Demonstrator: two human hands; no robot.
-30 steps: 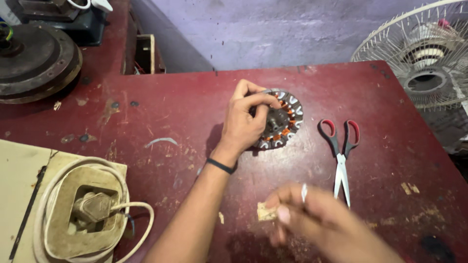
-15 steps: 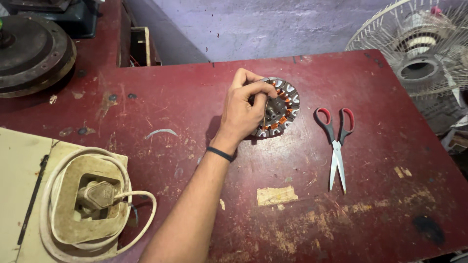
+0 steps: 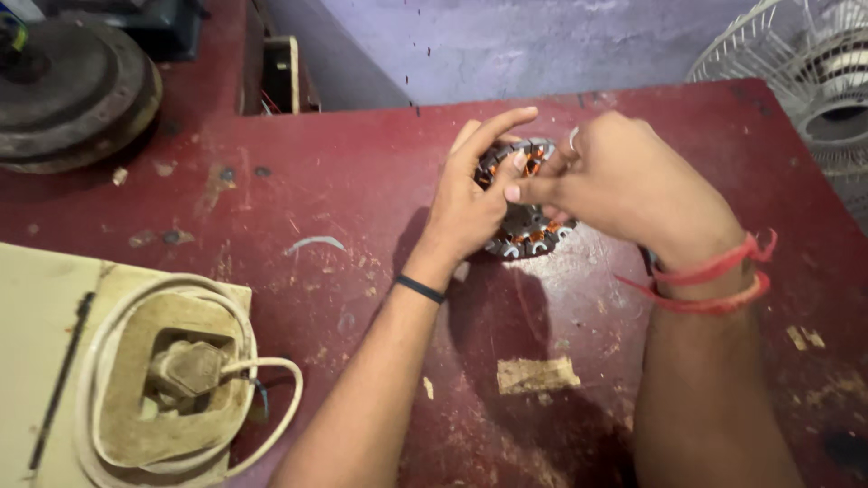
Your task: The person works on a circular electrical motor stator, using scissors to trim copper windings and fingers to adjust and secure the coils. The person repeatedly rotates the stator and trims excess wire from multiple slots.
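A round fan-motor stator (image 3: 524,237) with copper windings and grey metal teeth lies on the dark red table (image 3: 344,208). My left hand (image 3: 470,203) grips its left side, fingers curled over the rim. From the right, my right hand (image 3: 624,185) reaches in, its fingers pressed onto the top of the stator beside the left thumb. A ring is on one finger of the right hand and red thread circles its wrist. Both hands hide most of the stator.
A torn paper scrap (image 3: 537,374) lies on the table in front of me. At the near left stands a cream box with a plug and coiled cord (image 3: 172,380). A dark metal disc (image 3: 68,95) sits far left; a fan guard (image 3: 805,72) stands far right.
My right hand dropped the paper scrap, left view, then came back from the right onto the stator. The scissors are now hidden behind my right arm. The left hand stayed put.
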